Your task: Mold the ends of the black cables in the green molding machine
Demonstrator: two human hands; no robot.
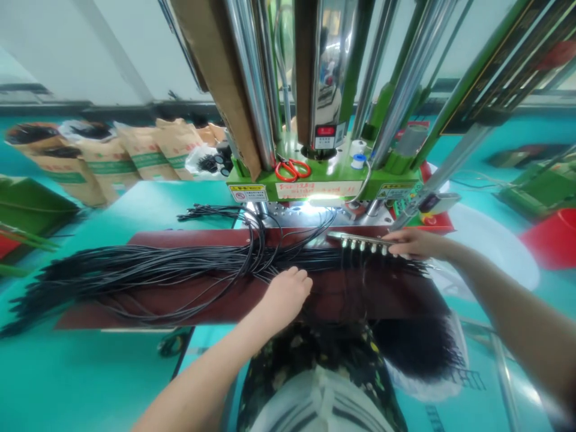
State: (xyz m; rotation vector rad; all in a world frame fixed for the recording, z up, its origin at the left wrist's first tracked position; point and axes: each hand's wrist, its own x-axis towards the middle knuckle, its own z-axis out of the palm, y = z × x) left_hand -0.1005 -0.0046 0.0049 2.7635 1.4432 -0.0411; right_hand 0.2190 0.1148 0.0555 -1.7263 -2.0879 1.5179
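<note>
My right hand (416,243) grips one end of a narrow metal bar (360,238) with a row of several small shiny pieces along its lower edge. The bar is above the right end of a long bundle of black cables (171,261). My left hand (290,293) is at the front of the bundle, its fingers curled together. What it holds, if anything, is hidden. The cables lie across a dark red board (396,294), and some loop up toward the lit metal bed of a green press (405,186).
Red-handled scissors (292,170) and a blue-and-white spool (359,161) rest on the press. At the lower right is a bag of black pieces (418,348). Paper sacks (110,162) stand behind on the left. Tall metal columns (252,78) rise in front of me.
</note>
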